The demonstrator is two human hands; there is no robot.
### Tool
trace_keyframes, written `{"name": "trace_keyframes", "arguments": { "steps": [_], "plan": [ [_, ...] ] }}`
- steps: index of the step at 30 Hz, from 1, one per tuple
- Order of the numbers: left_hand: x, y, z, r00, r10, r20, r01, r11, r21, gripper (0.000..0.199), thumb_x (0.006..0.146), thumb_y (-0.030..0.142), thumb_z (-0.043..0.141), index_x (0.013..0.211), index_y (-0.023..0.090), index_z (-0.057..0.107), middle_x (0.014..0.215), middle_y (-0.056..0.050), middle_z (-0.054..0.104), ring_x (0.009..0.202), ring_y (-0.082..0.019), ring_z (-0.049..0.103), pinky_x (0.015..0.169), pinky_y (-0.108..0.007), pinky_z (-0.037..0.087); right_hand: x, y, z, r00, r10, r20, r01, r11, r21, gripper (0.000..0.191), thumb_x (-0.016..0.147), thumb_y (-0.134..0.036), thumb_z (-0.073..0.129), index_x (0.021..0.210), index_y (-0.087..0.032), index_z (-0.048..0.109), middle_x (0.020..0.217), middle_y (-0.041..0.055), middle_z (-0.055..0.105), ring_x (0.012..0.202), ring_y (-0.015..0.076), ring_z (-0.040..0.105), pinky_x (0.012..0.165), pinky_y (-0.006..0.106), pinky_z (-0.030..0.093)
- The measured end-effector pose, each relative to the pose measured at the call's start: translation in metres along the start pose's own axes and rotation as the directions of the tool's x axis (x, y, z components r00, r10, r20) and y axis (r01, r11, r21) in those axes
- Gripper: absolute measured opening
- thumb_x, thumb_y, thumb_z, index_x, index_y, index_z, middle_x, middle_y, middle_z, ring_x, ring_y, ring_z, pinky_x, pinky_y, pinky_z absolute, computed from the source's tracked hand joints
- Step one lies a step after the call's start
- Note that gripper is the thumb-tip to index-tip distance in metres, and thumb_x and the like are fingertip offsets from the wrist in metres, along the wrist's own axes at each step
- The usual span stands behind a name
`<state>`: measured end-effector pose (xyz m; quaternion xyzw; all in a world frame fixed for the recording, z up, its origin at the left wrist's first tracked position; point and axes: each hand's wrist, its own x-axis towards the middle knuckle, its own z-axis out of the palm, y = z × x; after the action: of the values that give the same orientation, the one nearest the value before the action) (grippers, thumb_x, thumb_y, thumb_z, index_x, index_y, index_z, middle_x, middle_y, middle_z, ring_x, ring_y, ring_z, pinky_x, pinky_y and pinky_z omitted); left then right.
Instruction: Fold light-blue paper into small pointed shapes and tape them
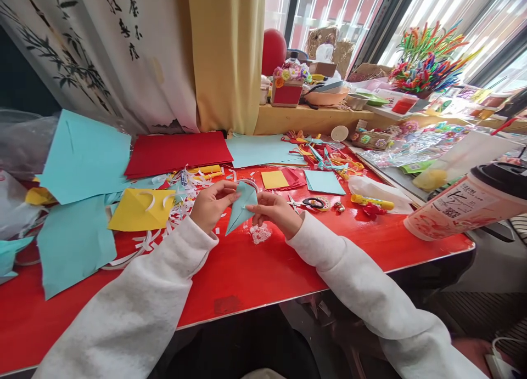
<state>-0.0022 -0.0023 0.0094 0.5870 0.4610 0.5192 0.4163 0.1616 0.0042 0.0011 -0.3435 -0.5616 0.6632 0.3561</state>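
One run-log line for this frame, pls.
left hand: pinches folded blue paper | right hand: pinches same paper | paper: held over red table

Pale blue folded paper (242, 202), bright red table (267, 272)

"Any writing past the left hand (212, 204)?"

"Beyond it and to its left, brush-written Chinese characters (133, 7) run down the white cloth (164, 88); one looks like 不."

"And by the right hand (276, 211)?"

"Well to its right, the tall cup (496, 214) carries a white label (461, 197) with a QR code (451, 212) and black print (too small and blurred to read, sadly)."
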Motion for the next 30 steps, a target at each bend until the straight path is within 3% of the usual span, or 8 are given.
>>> {"name": "trace_keyframes", "arguments": {
  "steps": [3, 6, 12, 18, 23, 27, 30],
  "plan": [
    [-0.001, -0.002, 0.0, 0.996, 0.072, -0.055, -0.067, 0.994, 0.082, 0.022, 0.063, 0.032, 0.062, 0.08, 0.017, 0.062, 0.076, -0.002, 0.062, 0.073, -0.015, 0.056, 0.067, -0.027, 0.045, -0.001, -0.002, 0.003, 0.999, 0.013, 0.038, -0.011, 0.999, -0.042, 0.026, 0.065, -0.036, 0.061, 0.076, -0.013, 0.054, 0.057, 0.0001, 0.058, 0.049, 0.0093, 0.057, 0.048, 0.02, 0.044],
    [-0.001, 0.0, -0.001, 0.992, 0.123, -0.003, -0.121, 0.976, 0.181, 0.02, 0.067, 0.031, 0.058, 0.081, 0.02, 0.065, 0.081, -0.003, 0.062, 0.078, -0.016, 0.056, 0.073, -0.028, 0.043, -0.001, -0.001, 0.002, 0.999, 0.035, 0.028, -0.034, 0.999, -0.039, 0.026, 0.066, -0.037, 0.059, 0.073, -0.013, 0.053, 0.058, 0.0008, 0.058, 0.05, 0.0101, 0.058, 0.05, 0.021, 0.046],
    [-0.001, 0.002, -0.004, 0.981, 0.089, 0.175, -0.113, 0.984, 0.136, 0.024, 0.069, 0.026, 0.054, 0.09, 0.019, 0.065, 0.087, -0.004, 0.061, 0.083, -0.017, 0.054, 0.074, -0.028, 0.042, 0.001, 0.003, -0.002, 0.999, -0.044, -0.024, 0.043, 0.999, -0.031, 0.027, 0.066, -0.038, 0.059, 0.072, -0.012, 0.054, 0.055, -0.0005, 0.056, 0.046, 0.0092, 0.056, 0.046, 0.021, 0.045],
    [-0.004, 0.009, -0.002, 0.979, 0.074, 0.192, -0.103, 0.984, 0.145, 0.021, 0.07, 0.025, 0.052, 0.083, 0.017, 0.067, 0.088, -0.005, 0.061, 0.086, -0.017, 0.053, 0.079, -0.028, 0.04, 0.0, 0.001, 0.0, 0.997, -0.066, -0.03, 0.065, 0.996, -0.062, 0.028, 0.066, -0.038, 0.058, 0.073, -0.012, 0.054, 0.05, -0.001, 0.054, 0.044, 0.01, 0.056, 0.045, 0.022, 0.044],
    [-0.003, 0.005, 0.001, 0.987, 0.01, 0.158, -0.02, 0.998, 0.061, 0.022, 0.065, 0.035, 0.059, 0.074, 0.015, 0.061, 0.075, -0.004, 0.06, 0.072, -0.015, 0.054, 0.067, -0.027, 0.043, 0.0, 0.004, 0.002, 0.991, -0.136, 0.004, 0.135, 0.977, -0.164, 0.029, 0.068, -0.043, 0.053, 0.069, -0.014, 0.051, 0.053, -0.0014, 0.054, 0.047, 0.0104, 0.057, 0.045, 0.022, 0.045],
    [0.0, 0.0, 0.001, 0.987, 0.003, 0.158, -0.012, 0.998, 0.059, 0.027, 0.061, 0.032, 0.063, 0.083, 0.018, 0.055, 0.073, -0.001, 0.057, 0.072, -0.014, 0.054, 0.066, -0.026, 0.043, -0.001, 0.006, 0.004, 0.985, -0.172, -0.01, 0.163, 0.951, -0.262, 0.029, 0.071, -0.044, 0.049, 0.069, -0.015, 0.05, 0.053, -0.0012, 0.053, 0.048, 0.0103, 0.056, 0.047, 0.023, 0.045],
    [0.001, -0.001, -0.001, 0.974, -0.033, 0.226, 0.01, 0.994, 0.105, 0.027, 0.063, 0.032, 0.061, 0.085, 0.017, 0.058, 0.076, -0.002, 0.058, 0.076, -0.015, 0.054, 0.069, -0.027, 0.043, -0.002, 0.005, 0.004, 0.977, -0.206, -0.047, 0.182, 0.936, -0.301, 0.028, 0.071, -0.043, 0.05, 0.072, -0.015, 0.051, 0.054, -0.0011, 0.052, 0.047, 0.0095, 0.054, 0.048, 0.023, 0.045]
  ]
}}
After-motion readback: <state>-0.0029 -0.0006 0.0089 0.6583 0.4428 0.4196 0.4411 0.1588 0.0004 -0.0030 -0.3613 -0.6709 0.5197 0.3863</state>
